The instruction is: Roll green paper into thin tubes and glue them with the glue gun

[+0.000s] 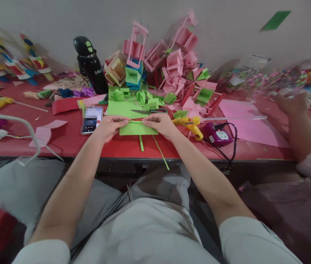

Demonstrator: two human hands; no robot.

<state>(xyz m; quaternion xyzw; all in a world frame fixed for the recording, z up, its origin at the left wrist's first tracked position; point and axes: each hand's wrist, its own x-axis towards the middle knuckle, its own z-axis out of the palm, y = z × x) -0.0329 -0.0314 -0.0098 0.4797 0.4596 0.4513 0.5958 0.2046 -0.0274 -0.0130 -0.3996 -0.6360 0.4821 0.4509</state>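
Observation:
A folded green paper sheet (138,128) lies on the red table (69,141) near its front edge. My left hand (110,126) pinches the sheet's upper fold at the left end. My right hand (161,124) pinches the same fold at the right end. Both hands press the paper down against the table. Two thin green paper strips (161,153) hang over the table edge just below the sheet. Scissors (149,111) rest on a larger green sheet (122,108) behind my hands.
A yellow glue gun (190,124) and a purple power strip (218,135) lie right of my hand. A phone (91,119) sits at left. A black bottle (91,65) and heaps of folded pink paper (176,62) stand behind. Another person's arm (300,126) rests at far right.

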